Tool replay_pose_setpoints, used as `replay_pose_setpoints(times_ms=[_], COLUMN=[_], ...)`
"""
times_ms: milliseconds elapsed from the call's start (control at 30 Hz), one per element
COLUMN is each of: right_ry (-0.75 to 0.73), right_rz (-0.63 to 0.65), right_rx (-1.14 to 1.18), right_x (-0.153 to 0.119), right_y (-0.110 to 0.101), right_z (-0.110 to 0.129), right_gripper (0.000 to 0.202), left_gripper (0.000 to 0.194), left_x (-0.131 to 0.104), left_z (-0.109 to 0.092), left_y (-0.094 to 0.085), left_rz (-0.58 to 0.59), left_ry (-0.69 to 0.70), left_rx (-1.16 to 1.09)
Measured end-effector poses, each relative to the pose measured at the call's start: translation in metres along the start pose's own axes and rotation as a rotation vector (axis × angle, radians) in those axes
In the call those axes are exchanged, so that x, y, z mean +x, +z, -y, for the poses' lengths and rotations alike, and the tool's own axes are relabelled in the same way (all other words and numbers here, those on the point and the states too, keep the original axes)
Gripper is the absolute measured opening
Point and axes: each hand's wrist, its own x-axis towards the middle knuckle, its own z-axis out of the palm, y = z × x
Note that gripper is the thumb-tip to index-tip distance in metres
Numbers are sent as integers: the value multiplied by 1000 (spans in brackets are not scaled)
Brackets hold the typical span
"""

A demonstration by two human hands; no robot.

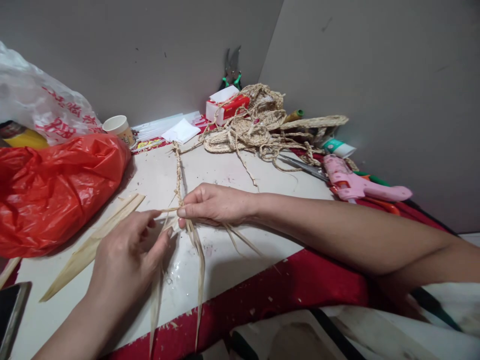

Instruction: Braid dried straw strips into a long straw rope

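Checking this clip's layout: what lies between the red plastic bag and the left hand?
In the head view, a broad dried leaf lies between the red plastic bag and the left hand.

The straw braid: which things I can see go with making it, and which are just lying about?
Part of the job:
- straw braid, pinched in the right hand
- loose strands, with the left hand beside them
- dry leaf strip, probably

Just lying about, it seems:
- red bag
- paper cup
- tissue pack
- phone
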Motion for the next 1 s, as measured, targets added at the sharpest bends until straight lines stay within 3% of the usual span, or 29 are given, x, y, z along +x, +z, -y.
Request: replay_pose_setpoints(times_ms=[100, 200, 367, 467, 767, 867, 1000], right_ry=[2, 3, -7, -1, -44, -63, -203], right_rz=[12, 35, 137, 165, 177, 148, 85], right_rx=[-11, -3, 127, 167, -57, -169, -415], right_x=[0, 0, 2, 3, -2, -2, 0], right_y=[-1, -2, -4, -6, -8, -8, -8], right_z=[-1, -3, -8, -10, -5, -3, -4], right_gripper=[25, 25, 28, 30, 45, 48, 39], left_gripper=[41, 50, 62, 51, 21, 20, 14], left_x=[2, 4, 10, 16, 20, 20, 21], left_z=[-1, -5, -14, -14, 0, -2, -5], left_y=[-3, -1, 5, 6, 12, 13, 14], left_rz=[-128, -106, 352, 483, 288, 229, 185], left_ry=[110, 111, -189, -234, 14, 4, -108], left_rx=[107, 36, -457, -604, -362, -325, -448])
